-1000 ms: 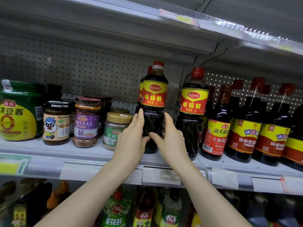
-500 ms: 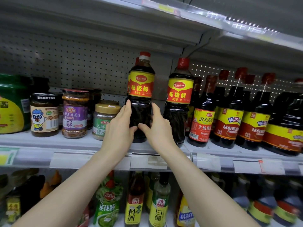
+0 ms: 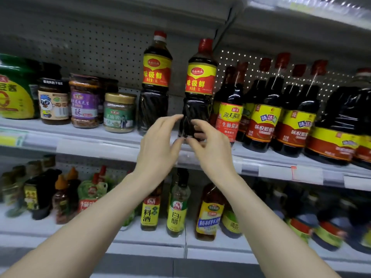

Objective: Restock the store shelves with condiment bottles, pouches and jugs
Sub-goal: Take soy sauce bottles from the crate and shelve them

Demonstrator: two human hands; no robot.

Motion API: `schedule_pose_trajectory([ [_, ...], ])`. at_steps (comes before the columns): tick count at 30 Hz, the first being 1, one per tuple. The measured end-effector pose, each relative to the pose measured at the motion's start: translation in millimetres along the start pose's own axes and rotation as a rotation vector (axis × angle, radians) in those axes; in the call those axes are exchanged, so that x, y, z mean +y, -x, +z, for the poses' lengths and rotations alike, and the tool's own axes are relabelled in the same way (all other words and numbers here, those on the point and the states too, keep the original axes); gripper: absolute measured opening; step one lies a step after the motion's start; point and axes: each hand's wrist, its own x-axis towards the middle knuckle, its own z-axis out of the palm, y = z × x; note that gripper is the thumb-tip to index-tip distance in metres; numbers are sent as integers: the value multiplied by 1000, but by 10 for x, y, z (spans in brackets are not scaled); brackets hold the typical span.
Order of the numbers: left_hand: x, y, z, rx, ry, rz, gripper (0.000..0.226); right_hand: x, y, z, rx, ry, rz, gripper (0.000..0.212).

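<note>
Bottle point(image 3: 199, 87) of dark sauce, red cap, yellow-and-red label, upright on upper shelf point(image 3: 90, 135), close to front edge. Left hand point(image 3: 160, 151) at 7 o'clock of bottle's base, fingers point(image 3: 174, 118) reaching to lower left side, thumb below near foot. Right hand point(image 3: 212, 153) at 5 o'clock, fingers curled before lower body, thumb tip close to left thumb. Grip of either hand, clamped on bottle or merely against it: cannot tell, because of blur. Twin bottle point(image 3: 155, 77) just beside at 9 o'clock, apart from both hands. Jars point(image 3: 119, 112) farther out at 9 o'clock. Soy bottles point(image 3: 263, 117) in a row at 3 o'clock, nearest just beside. Lower shelf point(image 3: 140, 239) at 6 o'clock, vinegar bottle point(image 3: 177, 209) between forearms.
</note>
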Motion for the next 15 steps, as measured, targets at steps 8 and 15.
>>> schedule_pose_trajectory([
  [8,820,712,824,-49,50,-79,43,935,745,-866,-47,49,-6,42],
  [15,1658,1436,1621,-79,68,-64,39,1854,1545,-1673,-35,19,14,38],
])
